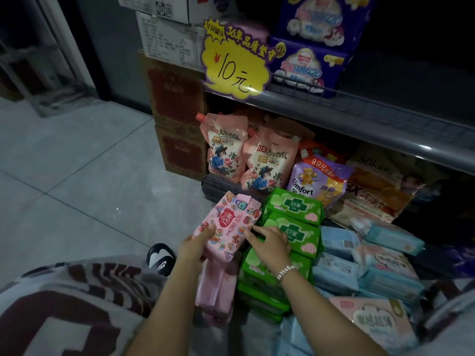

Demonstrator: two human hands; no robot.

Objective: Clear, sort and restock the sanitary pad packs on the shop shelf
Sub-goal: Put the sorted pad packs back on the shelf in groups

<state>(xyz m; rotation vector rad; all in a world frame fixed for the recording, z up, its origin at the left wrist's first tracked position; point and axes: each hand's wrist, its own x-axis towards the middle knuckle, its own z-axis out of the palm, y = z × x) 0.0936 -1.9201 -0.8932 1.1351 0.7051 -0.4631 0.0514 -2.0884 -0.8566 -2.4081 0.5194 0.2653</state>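
Pink pack point(226, 224) sits up front, lifted over the floor piles; left hand point(191, 249) grips its near corner, right hand point(270, 244) lies spread on its right edge and the green packs point(293, 219); soft, light, slippery film by the look, so hold the long sides; beyond, blue packs point(339, 255), detergent pouches point(226, 147), the shelf rail point(359, 116).

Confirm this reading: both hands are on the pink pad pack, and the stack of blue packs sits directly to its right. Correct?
Not quite. In the head view the left hand and right hand are on the pink pad pack, but the stack directly to its right is the green packs. The blue packs lie further right, beyond the green ones.
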